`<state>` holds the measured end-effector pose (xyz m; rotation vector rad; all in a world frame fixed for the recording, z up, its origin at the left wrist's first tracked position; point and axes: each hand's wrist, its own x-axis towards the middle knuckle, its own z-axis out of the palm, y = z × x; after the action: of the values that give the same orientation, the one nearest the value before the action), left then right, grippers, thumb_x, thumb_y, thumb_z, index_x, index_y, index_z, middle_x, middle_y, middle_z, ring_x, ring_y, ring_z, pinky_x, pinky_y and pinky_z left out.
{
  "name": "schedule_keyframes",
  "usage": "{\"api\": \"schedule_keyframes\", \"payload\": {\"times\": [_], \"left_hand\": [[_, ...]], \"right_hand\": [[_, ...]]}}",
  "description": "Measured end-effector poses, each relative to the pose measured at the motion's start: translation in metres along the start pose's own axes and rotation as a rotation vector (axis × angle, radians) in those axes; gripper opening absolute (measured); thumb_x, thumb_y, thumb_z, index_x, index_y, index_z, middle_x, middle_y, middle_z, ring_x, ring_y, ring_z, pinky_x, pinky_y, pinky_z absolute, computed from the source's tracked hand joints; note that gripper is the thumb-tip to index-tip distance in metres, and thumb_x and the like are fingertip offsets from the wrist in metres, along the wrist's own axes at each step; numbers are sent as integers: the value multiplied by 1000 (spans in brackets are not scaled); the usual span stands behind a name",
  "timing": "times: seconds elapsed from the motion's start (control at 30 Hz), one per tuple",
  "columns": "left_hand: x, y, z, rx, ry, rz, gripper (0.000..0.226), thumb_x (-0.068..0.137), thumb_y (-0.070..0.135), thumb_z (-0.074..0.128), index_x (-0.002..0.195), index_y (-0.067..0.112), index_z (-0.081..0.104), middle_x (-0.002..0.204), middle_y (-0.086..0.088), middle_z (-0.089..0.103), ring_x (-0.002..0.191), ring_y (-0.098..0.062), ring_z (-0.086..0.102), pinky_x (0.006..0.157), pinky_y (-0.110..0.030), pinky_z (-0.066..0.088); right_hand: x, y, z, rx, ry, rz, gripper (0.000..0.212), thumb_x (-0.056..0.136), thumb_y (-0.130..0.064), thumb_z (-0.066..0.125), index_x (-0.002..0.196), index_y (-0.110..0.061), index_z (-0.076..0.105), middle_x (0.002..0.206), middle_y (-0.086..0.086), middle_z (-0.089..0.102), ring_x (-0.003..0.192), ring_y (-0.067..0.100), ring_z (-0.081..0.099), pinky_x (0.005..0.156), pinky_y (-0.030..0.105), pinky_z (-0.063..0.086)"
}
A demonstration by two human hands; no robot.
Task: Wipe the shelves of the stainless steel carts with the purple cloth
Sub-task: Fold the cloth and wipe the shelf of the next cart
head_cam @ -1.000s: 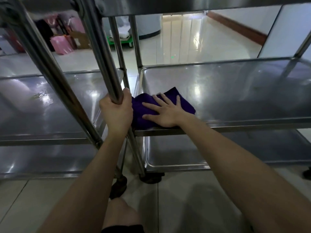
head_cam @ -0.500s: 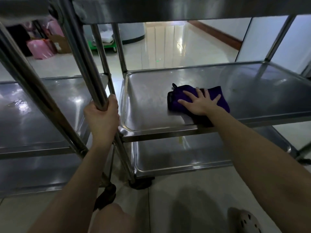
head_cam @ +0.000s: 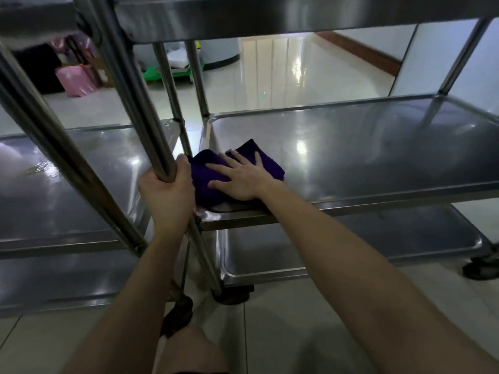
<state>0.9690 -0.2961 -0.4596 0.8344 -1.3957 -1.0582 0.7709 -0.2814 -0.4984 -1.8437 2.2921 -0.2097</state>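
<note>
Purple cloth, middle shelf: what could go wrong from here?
1. The purple cloth lies at the near left corner of the shelf under the flat right hand; a pull toward the front lip could drag it off.
2. The left hand grips the post right beside the cloth; a leftward stroke may hit it.
3. The cart stands on casters; hard pushing might roll it.

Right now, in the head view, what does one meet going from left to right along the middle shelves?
In order: left cart's shelf → left hand, its grip on the post → purple cloth → bare part of the right cart's shelf.
</note>
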Motion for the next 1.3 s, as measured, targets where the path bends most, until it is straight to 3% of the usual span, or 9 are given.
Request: {"api": "schedule_keyframes", "payload": {"times": [0.13, 0.37, 0.53, 0.67, 0.87, 1.03, 1.17, 1.23, 1.3], "left_hand": [[0, 1, 2, -21, 18, -15, 41, 94, 35, 73, 58, 29, 56, 49, 5, 47, 41, -19, 50, 44, -29, 43], [-2, -1, 3, -55, 8, -1, 35, 97, 30, 71, 68, 23, 52, 51, 3, 47, 41, -15, 48, 45, -26, 43], [-1, -5, 7, -79, 6, -13, 38, 97, 31, 71, 67, 23, 48, 49, 3, 42, 39, -15, 42, 43, -24, 38], [0, -5, 7, -59, 18, -17, 40, 96, 33, 71, 64, 24, 48, 50, 2, 43, 40, -17, 43, 45, -26, 39], [0, -7, 8, -41, 33, -22, 44, 95, 37, 71, 58, 27, 50, 48, 1, 44, 38, -19, 44, 44, -26, 40], [2, -6, 7, -30, 27, -48, 46, 94, 41, 72, 57, 27, 49, 51, -5, 44, 42, -25, 46, 48, -34, 43], [3, -8, 3, 16, -10, -32, 45, 94, 50, 73, 61, 23, 60, 49, -3, 57, 41, -25, 59, 45, -30, 48], [0, -9, 2, 63, -19, 2, 51, 95, 59, 72, 70, 15, 68, 56, -5, 68, 46, -20, 67, 47, -26, 51], [-1, -9, 3, 104, 11, 41, 44, 95, 64, 71, 86, 21, 73, 71, 1, 76, 60, -12, 73, 57, -26, 56]], "right_hand": [[-34, 66, -13, 24, 12, 75, 79, 94, -91, 22, 166, -60, 16, 182, -12, 1, 167, 17, -9, 125, 71, -18], [-118, 244, -53, 32, 90, 562, 90, 89, -97, 16, 168, -55, 14, 182, -9, 2, 168, 23, -6, 125, 75, -11], [-111, 251, -59, 23, 88, 768, 90, 92, -95, 16, 170, -51, 9, 183, 2, -2, 167, 36, -12, 119, 83, -12], [-63, 171, -48, -19, 84, 645, 87, 97, -90, 17, 172, -47, 8, 183, 7, -4, 166, 42, -12, 117, 86, -9], [-29, 16, -4, -49, 31, 195, 81, 98, -87, 19, 170, -52, 11, 183, 1, -2, 167, 35, -13, 119, 80, -17], [-73, 15, 6, 30, 15, -57, 68, 103, -80, 22, 167, -56, 18, 181, -13, 5, 167, 14, -8, 125, 65, -20], [-119, 76, -14, 55, 8, 55, 77, 94, -88, 19, 165, -60, 20, 180, -21, 7, 166, 9, -4, 129, 62, -13], [-149, 120, -24, 37, 28, 214, 83, 89, -93, 17, 165, -61, 17, 180, -20, 4, 167, 10, -5, 130, 63, -11], [-176, 155, -32, 23, 73, 438, 82, 92, -93, 17, 167, -59, 14, 181, -15, 3, 167, 15, -6, 130, 65, -10]]}}
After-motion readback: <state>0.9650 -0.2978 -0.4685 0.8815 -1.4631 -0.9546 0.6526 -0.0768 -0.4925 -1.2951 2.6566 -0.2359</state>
